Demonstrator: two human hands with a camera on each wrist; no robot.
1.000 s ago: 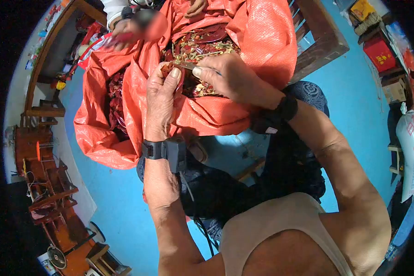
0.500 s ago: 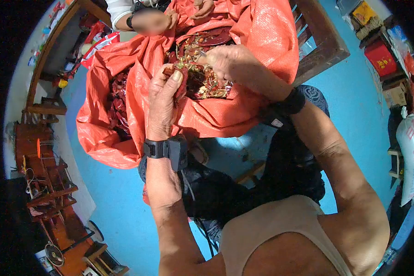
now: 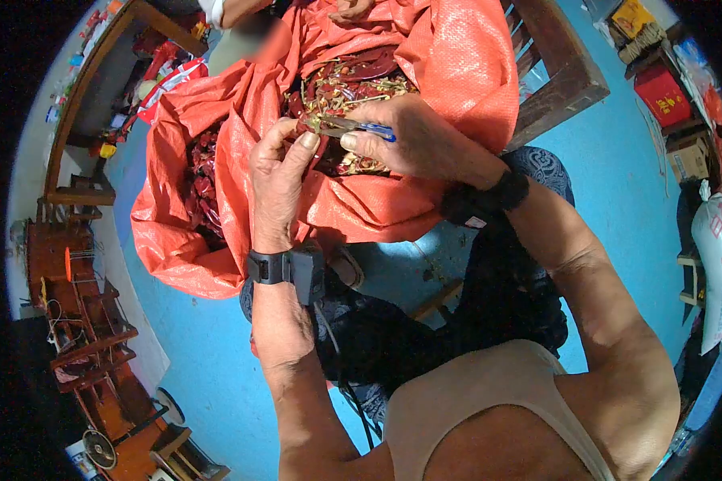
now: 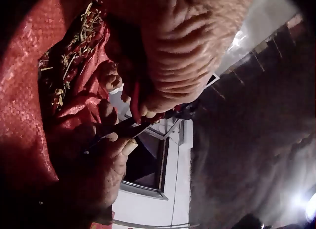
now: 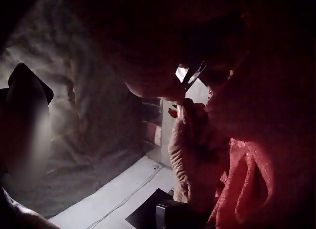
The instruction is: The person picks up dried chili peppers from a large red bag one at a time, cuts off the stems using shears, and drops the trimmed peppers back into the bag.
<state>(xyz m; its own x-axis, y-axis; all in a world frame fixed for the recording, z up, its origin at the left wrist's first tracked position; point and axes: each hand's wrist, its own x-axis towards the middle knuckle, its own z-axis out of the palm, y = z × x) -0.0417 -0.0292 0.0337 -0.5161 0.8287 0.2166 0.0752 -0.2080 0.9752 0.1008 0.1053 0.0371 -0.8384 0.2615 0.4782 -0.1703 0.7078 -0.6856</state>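
Observation:
My left hand (image 3: 279, 176) pinches a dried red chili (image 3: 303, 127) between thumb and fingers, over the near edge of an orange-red woven sack (image 3: 369, 208). My right hand (image 3: 417, 138) grips small blue-handled scissors (image 3: 377, 130), their metal blades pointing left and meeting the chili's end at the left fingertips. In the left wrist view the red chili (image 4: 135, 103) shows between the fingers, with the dark blades close beside it. Below both hands, dried chilies and pale stem bits (image 3: 365, 72) fill the sack's mouth. The right wrist view is dark, with the blades glinting near the left hand.
A second sack opening (image 3: 204, 180) at the left holds dark red dried chilies. Another person's hand (image 3: 351, 10) and forearm show at the top edge. A wooden frame (image 3: 557, 88) stands right of the sack, on a blue floor (image 3: 626, 200).
My right hand moved away rightward over the sack, then came back with the scissors to the left fingertips. Less red shows in my left hand. The other person's forearm has shifted up.

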